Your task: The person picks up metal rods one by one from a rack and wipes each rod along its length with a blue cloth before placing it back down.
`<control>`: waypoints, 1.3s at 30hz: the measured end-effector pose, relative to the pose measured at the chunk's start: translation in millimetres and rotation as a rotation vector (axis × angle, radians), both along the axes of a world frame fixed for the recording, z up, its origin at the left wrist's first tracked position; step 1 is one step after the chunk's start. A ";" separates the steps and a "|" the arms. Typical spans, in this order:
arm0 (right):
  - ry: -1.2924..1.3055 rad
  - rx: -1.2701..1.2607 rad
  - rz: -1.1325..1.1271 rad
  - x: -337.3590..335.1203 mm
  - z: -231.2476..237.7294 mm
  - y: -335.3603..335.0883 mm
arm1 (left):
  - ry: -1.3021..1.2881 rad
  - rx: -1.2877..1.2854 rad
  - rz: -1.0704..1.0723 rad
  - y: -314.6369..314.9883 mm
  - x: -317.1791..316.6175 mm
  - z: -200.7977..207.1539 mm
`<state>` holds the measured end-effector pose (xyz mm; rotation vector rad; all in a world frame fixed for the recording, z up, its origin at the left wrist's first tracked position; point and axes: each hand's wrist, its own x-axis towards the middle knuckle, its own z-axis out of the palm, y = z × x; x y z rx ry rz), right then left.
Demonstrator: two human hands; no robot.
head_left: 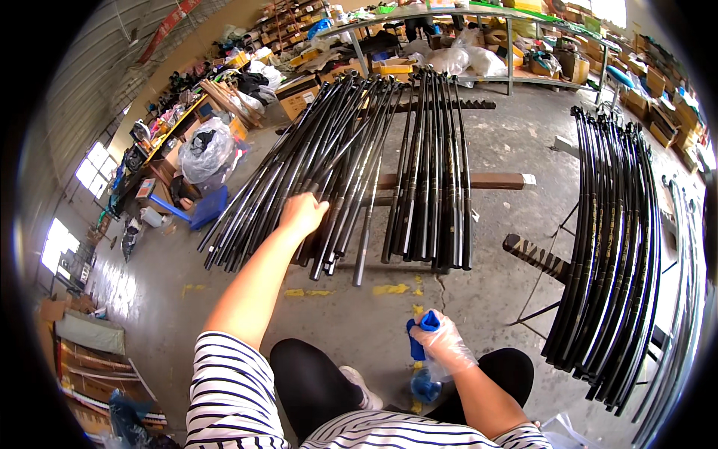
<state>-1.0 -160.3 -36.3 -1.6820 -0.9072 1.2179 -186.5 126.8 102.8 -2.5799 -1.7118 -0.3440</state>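
My left hand (302,215), bare, reaches over the near part of a dense bundle of glossy black poles (288,168). Its fingers are curled closed around a pole there, though the grip is partly hidden by the back of the hand. A thin clear plastic glove covers my right hand (446,346), which is closed on a folded blue cloth (416,340) in front of my right knee. Just below that hand a clear blue container (425,385) stands low between my legs. A second group of black poles (430,187) lies right of the first bundle, gold markings along some.
The poles rest across a brown padded crossbar (493,181). At right, another rack of black poles (613,247) sits on a patterned support (535,258). Beyond it lie paler poles (680,299). A metal table (449,10), bags and boxes stand at the back; a blue stool (208,208) is at left.
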 end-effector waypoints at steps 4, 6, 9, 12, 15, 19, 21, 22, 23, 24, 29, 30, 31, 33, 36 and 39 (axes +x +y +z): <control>0.060 0.007 -0.046 0.5 0.0 0.4 | -0.610 -0.766 0.195 -11.6 3.2 -22.0; -0.031 0.035 -0.054 -1.9 -1.9 0.4 | -0.670 -0.855 0.218 -15.2 1.9 -26.7; -0.031 0.061 -0.060 -1.9 -10.5 0.1 | -0.638 -0.982 0.263 -24.4 -1.4 -18.9; 0.038 0.046 -0.079 1.2 -3.8 -3.1 | -0.744 -1.038 0.299 -35.6 -7.8 -26.4; 0.052 0.024 -0.086 3.2 1.0 -4.8 | -0.874 -0.979 0.340 -47.1 -9.8 -21.6; 0.093 0.029 -0.096 1.3 7.6 -7.7 | -0.781 -0.776 0.210 -52.3 -9.4 -16.0; 0.044 0.065 -0.108 1.5 0.2 -8.1 | -0.806 -0.698 0.157 -60.2 -15.9 -8.2; 0.020 0.082 -0.113 1.8 -2.8 -8.4 | -0.819 -0.659 0.132 -64.9 -20.2 -4.1; -0.009 0.078 -0.109 1.6 -4.6 -9.1 | -0.809 -0.580 0.127 -73.1 -28.8 -1.5; 0.002 0.054 -0.119 3.1 -4.4 -11.6 | -0.759 -0.480 0.069 -83.4 -37.0 0.9; 0.215 0.106 -0.219 13.0 -16.2 -32.6 | -1.223 -0.980 -0.220 -198.3 -112.4 0.0; 0.321 0.154 -0.233 10.6 -21.3 -34.4 | -1.219 -1.230 -0.080 -218.0 -147.2 -17.5; 0.435 0.228 -0.215 6.6 -10.3 -40.3 | -1.199 -1.196 0.132 -238.0 -177.0 -48.1; 0.598 0.227 -0.371 6.0 26.5 -54.9 | -1.048 -0.888 0.271 -280.3 -209.8 -82.4; 0.866 0.467 -0.381 26.0 60.1 -50.6 | -0.668 -0.398 0.194 -323.7 -253.1 -127.6; 0.890 0.601 -0.410 46.3 129.1 -25.9 | -0.666 -0.464 0.156 -367.0 -262.5 -110.0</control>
